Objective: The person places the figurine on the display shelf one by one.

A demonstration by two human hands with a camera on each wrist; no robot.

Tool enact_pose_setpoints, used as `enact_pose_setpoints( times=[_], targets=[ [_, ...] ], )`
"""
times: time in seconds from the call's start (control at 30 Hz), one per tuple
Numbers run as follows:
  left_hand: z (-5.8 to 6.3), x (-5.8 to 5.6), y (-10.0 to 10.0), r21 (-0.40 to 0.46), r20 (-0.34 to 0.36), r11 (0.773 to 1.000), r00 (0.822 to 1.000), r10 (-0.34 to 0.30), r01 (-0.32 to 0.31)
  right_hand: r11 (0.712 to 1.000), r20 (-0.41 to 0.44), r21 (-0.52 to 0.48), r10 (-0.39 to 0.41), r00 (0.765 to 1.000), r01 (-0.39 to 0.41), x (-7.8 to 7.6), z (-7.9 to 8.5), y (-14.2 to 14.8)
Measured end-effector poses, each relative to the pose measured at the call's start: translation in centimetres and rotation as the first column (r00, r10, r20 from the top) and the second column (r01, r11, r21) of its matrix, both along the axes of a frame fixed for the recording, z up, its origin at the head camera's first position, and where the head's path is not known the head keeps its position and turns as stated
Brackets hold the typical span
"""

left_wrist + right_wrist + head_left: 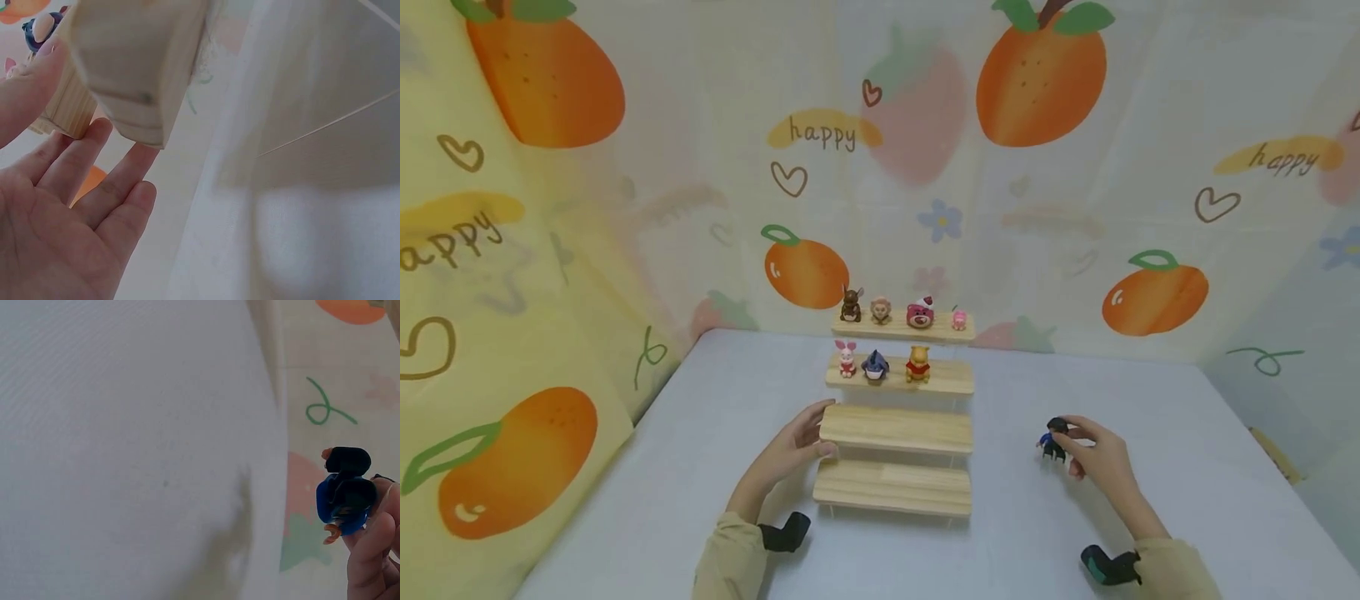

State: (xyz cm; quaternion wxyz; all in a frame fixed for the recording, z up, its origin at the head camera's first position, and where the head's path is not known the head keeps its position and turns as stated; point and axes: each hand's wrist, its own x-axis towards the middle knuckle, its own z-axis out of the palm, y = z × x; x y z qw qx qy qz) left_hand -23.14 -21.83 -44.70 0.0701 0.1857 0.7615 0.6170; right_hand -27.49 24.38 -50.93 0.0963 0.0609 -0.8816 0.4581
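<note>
My right hand (1099, 454) pinches a small toy figure (1054, 439) with black hair, a blue top and black legs, to the right of the tiered wooden shelf. In the right wrist view the figure (347, 494) is seen from its dark legs, between thumb and fingers. At the shelf's left side, my left hand (786, 454) touches the end of the second-lowest tier (895, 427), its thumb near the tier's front edge. The left wrist view shows the left hand's fingers (119, 187) fairly straight against the undersides of the wooden boards (125, 69).
On the top tier (898, 333) stand several figurines, among them a pink bear (920, 313). The tier below holds a piglet (846, 360), a blue donkey (875, 367) and a yellow bear (917, 365). The lowest tier (891, 487) is bare wood. A fruit-print cloth hangs behind the white table (1022, 533).
</note>
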Motion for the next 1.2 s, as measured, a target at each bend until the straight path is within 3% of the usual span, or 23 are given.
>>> enact_pose_setpoints(
  times=[0.13, 0.27, 0.37, 0.5, 0.6, 0.7, 0.8, 0.93, 1.0, 1.03, 1.07, 1.2],
  targets=[
    [0.1, 0.0, 0.1, 0.002, -0.006, 1.0, 1.0, 0.001, -0.001, 1.0, -0.04, -0.017, 0.001, 0.999, -0.001, -1.6, -1.9, 0.5],
    [0.1, 0.1, 0.1, 0.004, -0.006, 1.0, 1.0, 0.008, -0.008, 0.996, -0.056, -0.077, 0.038, 0.998, -0.043, -0.7, 0.6, -1.4],
    [-0.1, 0.1, 0.1, 0.011, -0.003, 1.0, 1.0, 0.006, -0.006, 0.994, -0.07, -0.081, 0.061, 0.996, -0.067, 1.1, 4.4, -3.6],
    [-0.9, -0.3, 0.1, 0.035, 0.0, 0.999, 1.0, -0.01, 0.01, 0.992, -0.13, -0.071, 0.096, 0.987, -0.106, 1.9, 6.7, -4.7],
    [-1.7, -0.8, -0.2, 0.027, -0.003, 1.0, 1.0, -0.007, 0.007, 0.986, -0.159, -0.088, 0.125, 0.979, -0.14, 0.2, 4.9, -3.8],
    [-2.3, -1.2, -0.4, 0.016, -0.013, 1.0, 1.0, 0.002, -0.002, 0.985, -0.178, -0.094, 0.127, 0.976, -0.145, -2.7, 1.6, -2.5],
    [-2.4, -1.3, -0.6, 0.019, -0.033, 1.0, 0.999, 0.001, 0.0, 0.982, -0.158, -0.121, 0.127, 0.979, -0.147, -5.0, -0.6, -2.0],
    [-2.3, -1.3, -0.8, 0.021, -0.035, 1.0, 0.999, -0.002, 0.003, 0.966, -0.135, -0.213, 0.122, 0.983, -0.149, -6.7, -1.4, -2.9],
    [-2.2, -1.2, -0.7, 0.022, -0.024, 1.0, 1.0, -0.004, 0.004, 0.952, -0.155, -0.245, 0.147, 0.977, -0.182, -6.6, -0.4, -3.9],
    [-2.1, -1.2, -0.7, 0.022, -0.019, 1.0, 1.0, -0.005, 0.006, 0.931, -0.176, -0.284, 0.185, 0.967, -0.23, -6.7, -0.1, -4.4],
    [-2.0, -1.1, -0.6, 0.026, -0.015, 1.0, 1.0, -0.007, 0.007, 0.907, -0.194, -0.315, 0.227, 0.954, -0.28, -5.6, 1.8, -5.5],
    [-0.9, -0.5, -0.2, 0.032, -0.011, 0.999, 1.0, -0.012, 0.013, 0.871, -0.207, -0.362, 0.273, 0.939, -0.333, -2.0, 8.6, -9.6]
  ],
)
